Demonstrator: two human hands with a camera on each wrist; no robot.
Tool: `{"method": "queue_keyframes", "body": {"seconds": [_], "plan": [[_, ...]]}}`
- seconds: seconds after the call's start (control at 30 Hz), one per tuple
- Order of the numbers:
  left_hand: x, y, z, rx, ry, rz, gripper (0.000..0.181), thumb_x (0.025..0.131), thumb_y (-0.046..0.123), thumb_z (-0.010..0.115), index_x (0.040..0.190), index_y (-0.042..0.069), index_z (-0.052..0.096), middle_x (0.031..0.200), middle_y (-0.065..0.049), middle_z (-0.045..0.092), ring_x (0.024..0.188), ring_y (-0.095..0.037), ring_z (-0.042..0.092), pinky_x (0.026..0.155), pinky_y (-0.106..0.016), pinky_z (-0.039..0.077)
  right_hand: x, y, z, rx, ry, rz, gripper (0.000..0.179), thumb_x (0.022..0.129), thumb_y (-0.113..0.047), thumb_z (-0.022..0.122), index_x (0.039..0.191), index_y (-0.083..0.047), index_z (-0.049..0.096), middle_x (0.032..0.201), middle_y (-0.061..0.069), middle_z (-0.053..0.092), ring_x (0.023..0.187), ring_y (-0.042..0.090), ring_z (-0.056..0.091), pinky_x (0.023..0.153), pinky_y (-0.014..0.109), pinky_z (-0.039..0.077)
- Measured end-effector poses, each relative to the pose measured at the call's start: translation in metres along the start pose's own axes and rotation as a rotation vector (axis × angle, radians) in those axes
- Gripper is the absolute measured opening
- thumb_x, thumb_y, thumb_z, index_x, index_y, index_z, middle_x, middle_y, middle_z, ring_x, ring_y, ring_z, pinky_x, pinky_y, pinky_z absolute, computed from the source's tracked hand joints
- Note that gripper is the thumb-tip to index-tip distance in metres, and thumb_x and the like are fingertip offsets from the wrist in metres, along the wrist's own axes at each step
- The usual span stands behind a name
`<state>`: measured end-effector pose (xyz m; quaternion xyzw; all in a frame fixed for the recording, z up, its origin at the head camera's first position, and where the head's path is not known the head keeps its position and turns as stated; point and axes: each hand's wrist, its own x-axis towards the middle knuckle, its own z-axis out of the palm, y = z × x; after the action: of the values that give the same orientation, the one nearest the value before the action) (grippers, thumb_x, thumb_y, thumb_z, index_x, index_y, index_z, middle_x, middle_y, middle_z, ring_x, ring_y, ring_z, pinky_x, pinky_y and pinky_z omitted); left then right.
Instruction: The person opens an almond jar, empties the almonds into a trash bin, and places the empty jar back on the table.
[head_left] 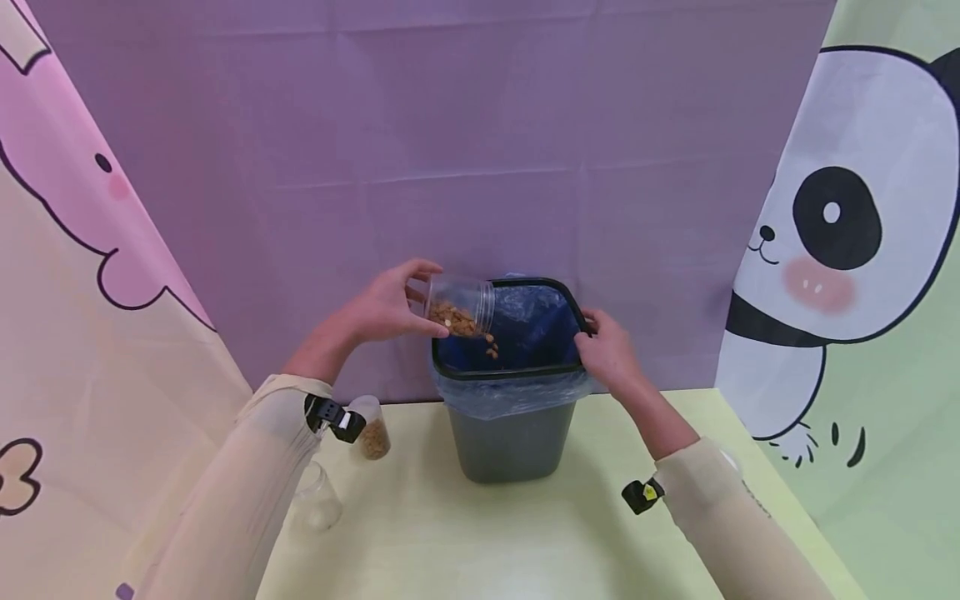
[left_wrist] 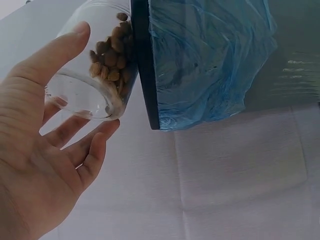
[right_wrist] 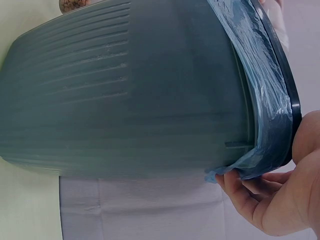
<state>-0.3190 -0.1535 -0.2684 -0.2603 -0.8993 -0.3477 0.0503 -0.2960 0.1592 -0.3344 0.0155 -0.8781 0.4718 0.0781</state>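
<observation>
My left hand [head_left: 390, 307] grips a clear jar [head_left: 468, 293] round its base, thumb on one side and fingers on the other. The jar lies tipped on its side, its mouth over the left rim of a grey trash bin [head_left: 513, 442]. Brown nut-like pieces [left_wrist: 111, 60] are heaped inside the jar, and a few are dropping from its mouth. A blue plastic bag [head_left: 528, 321] lines the bin and folds out under the black rim [head_left: 510, 375]. On the bin's right side, my right hand [head_left: 609, 352] holds the rim and the bag's edge.
Left of the bin stands another clear jar [head_left: 373, 433] with brown pieces in its lower part. Nearer, beside my left forearm, is a clear jar [head_left: 318, 504]. The pale table [head_left: 480, 542] meets a purple cloth backdrop [head_left: 465, 125] behind the bin.
</observation>
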Motion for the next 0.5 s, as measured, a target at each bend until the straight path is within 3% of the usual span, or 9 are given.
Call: {"method": "queue_keyframes", "body": {"seconds": [0.5], "plan": [[0.0020,-0.0050,0.0085,0.051,0.002,-0.001,0.084,0.055,0.043,0.080,0.127,0.028,0.038,0.121,0.000,0.041,0.100,-0.019,0.049,0.070,-0.037,0.047,-0.0012,0.0009,0.0001,0.007,-0.006,0.011,0.042,0.091,-0.017,0.040,0.132,-0.009,0.036,0.128,0.015,0.043,0.111,0.030,0.044,0.089,0.044,0.037]]}}
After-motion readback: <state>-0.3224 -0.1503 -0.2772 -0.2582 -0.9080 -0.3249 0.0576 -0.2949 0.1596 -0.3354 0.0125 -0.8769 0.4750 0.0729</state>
